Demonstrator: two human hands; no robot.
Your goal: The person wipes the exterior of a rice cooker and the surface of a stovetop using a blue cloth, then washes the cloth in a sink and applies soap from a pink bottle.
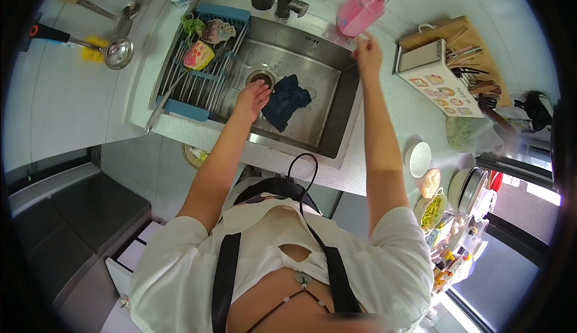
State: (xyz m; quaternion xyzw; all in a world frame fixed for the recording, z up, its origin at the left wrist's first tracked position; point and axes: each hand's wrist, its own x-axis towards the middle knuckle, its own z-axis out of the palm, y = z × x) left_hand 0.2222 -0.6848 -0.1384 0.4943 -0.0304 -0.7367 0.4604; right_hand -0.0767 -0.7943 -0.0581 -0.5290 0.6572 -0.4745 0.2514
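A crumpled dark blue cloth (286,103) lies wet-looking on the floor of the steel sink (321,68). My left hand (253,98) hangs just left of it, over the round drain (261,79), fingers apart and holding nothing. At the sink's right far corner my right hand (368,55) is closed, fingers drawn together. Whatever may be in it is too small to make out. Just beyond that hand stands a pink pump bottle (360,13) on the counter.
A blue-ended drying rack (191,109) spans the sink's left side, carrying colourful sponges (199,55) and leafy greens (193,26). The dark faucet (287,2) rises behind. Rightward are a utensil holder (436,71), a white bowl (418,159) and several food dishes.
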